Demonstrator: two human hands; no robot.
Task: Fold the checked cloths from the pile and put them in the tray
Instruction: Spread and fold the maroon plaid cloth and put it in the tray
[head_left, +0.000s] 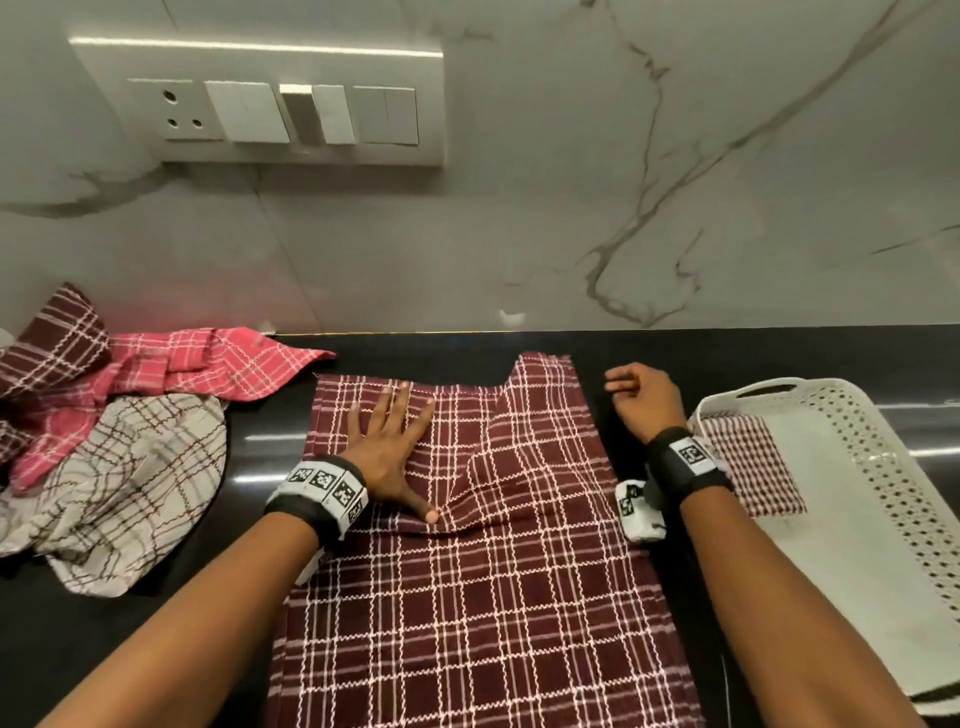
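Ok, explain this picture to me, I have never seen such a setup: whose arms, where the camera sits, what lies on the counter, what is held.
There is no machine here: a person works bare-handed, and the one picture comes from a camera worn on the head, looking down. The marker bands sit on both wrists. The left hand lies flat, pressing a maroon checked cloth spread on the black counter. The right hand is loosely curled beside that cloth and holds nothing. To the left lies a pile of unfolded checked cloths. To the right stands a white tray with one folded cloth in it.
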